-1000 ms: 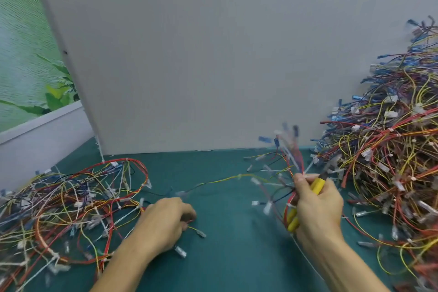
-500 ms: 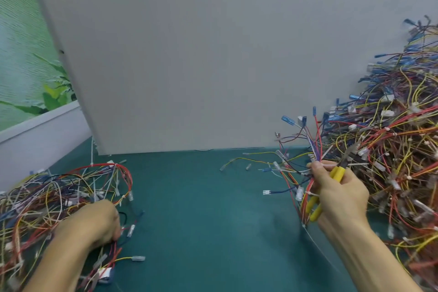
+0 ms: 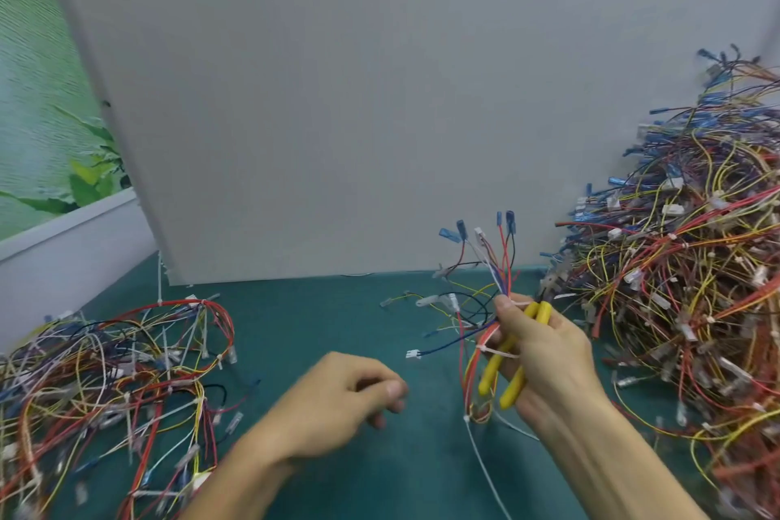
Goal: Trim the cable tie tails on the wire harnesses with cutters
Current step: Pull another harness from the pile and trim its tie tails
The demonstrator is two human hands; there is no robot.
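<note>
Left hand (image 3: 337,397) came centre from left pile (image 3: 105,372), loosely curled, empty; right hand (image 3: 544,355) gripped one cutters (image 3: 491,372), one harness (image 3: 500,266); second pile (image 3: 696,266) right, mat (image 3: 337,321) between.

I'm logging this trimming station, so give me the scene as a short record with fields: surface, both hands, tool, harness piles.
Surface: green mat
Right hand: grips yellow-handled cutters and one wire harness together, raised above the mat
Left hand: over the mat, fingers loosely curled, nothing seen in it, blurred
Left pile: smaller heap of harnesses
Right pile: large heap against the grey board
</note>
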